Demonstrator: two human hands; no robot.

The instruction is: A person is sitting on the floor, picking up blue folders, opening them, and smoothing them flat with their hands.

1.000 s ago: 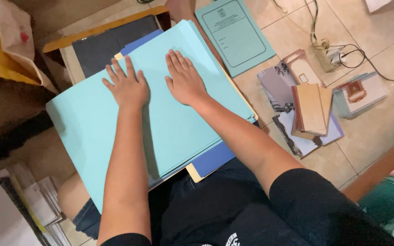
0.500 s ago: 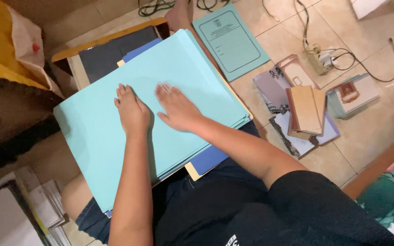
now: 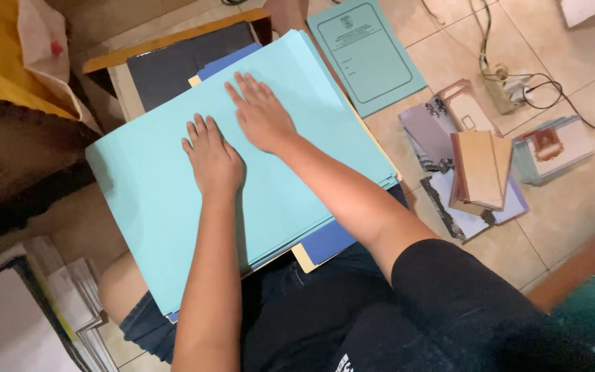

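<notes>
A stack of light blue paper folders lies across my lap, on top of darker blue and yellow folders whose corners stick out at the near edge. My left hand rests flat on the top folder, fingers slightly apart. Just to its right and a little farther away, my right hand lies palm down on the same folder. Neither hand holds anything.
One teal printed folder lies on the tiled floor at the back right. Beside it sit a pile of cards and envelopes, a booklet stack and a power strip with cables. A dark board lies behind the stack. Papers lie at the left.
Both hands slid across the top folder, drawing closer together near its middle. The view shifted slightly, so the stack sits a little differently in the frame.
</notes>
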